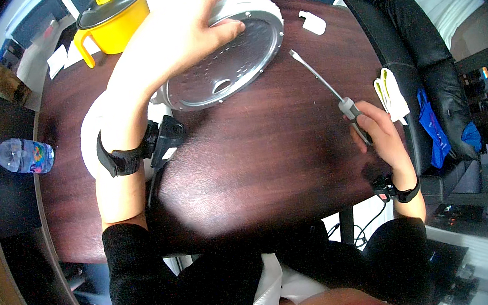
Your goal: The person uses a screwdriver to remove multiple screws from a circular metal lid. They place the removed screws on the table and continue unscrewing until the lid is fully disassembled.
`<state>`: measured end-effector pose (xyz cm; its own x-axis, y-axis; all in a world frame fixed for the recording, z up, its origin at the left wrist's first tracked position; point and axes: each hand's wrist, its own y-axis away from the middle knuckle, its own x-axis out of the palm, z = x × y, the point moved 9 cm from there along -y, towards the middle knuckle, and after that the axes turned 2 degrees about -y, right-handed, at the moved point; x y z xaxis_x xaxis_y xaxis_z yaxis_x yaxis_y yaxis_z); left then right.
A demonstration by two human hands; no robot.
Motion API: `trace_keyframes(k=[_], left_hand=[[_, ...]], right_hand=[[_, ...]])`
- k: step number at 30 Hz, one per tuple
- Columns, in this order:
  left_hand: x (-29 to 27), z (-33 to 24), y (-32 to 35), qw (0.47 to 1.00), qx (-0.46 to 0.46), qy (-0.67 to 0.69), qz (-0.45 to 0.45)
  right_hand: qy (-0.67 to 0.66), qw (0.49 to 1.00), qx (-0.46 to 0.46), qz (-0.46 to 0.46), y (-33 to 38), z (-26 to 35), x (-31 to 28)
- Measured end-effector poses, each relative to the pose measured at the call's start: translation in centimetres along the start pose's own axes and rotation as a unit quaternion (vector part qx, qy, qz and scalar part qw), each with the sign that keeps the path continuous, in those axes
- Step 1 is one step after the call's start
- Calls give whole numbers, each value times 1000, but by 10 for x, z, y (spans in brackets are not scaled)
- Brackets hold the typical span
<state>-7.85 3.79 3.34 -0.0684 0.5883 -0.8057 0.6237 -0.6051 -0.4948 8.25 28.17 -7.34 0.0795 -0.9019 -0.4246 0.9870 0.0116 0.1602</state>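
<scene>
A big dark brown wooden bench (244,152) fills the middle of the view. A black sofa (419,39) stands to the right of it.

On the far left part of the bench sits a white round cooker (92,134), mostly hidden under the left arm. Its round silver lid plate (227,63) is tipped up and has lots of tiny holes and one bigger hole in it. The left hand (181,35) is closed over the far rim of the lid plate, with the fingers curled on its edge. A black strap is around that wrist.

A yellow pot (115,19) with a black lid stands at the far left of the bench, just beside the left hand.

The right hand (379,133) is at the right edge of the bench, well apart from the lid plate. It is wrapped tight around the handle of a screwdriver (323,82). The thin metal tip points far and left, toward the lid plate, but does not touch it.

A clear water bottle (22,156) lies on a low shelf to the left. A small white piece (313,22) lies on the far right part of the bench.
</scene>
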Motion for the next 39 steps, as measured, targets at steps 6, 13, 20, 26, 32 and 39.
trace_keyframes(k=[6, 13, 20, 26, 32, 39], left_hand=[[-1, -6, 0, 998, 28, -52, -38], [1, -8, -1, 998, 36, -44, -33], [0, -8, 1, 994, 62, -48, -80], [1, -9, 1, 992, 66, -70, -82], [3, -6, 0, 994, 54, -51, -77], [0, -8, 2, 992, 64, -59, -91]], right_hand=[[-76, 995, -65, 28, -14, 33, 31], [-80, 988, -128, 22, -28, 48, 48], [-37, 991, -131, -6, -24, 46, 47], [-64, 991, -112, -26, -25, 46, 48], [-66, 991, -112, -27, -24, 49, 51], [-66, 990, -120, -33, -23, 46, 52]])
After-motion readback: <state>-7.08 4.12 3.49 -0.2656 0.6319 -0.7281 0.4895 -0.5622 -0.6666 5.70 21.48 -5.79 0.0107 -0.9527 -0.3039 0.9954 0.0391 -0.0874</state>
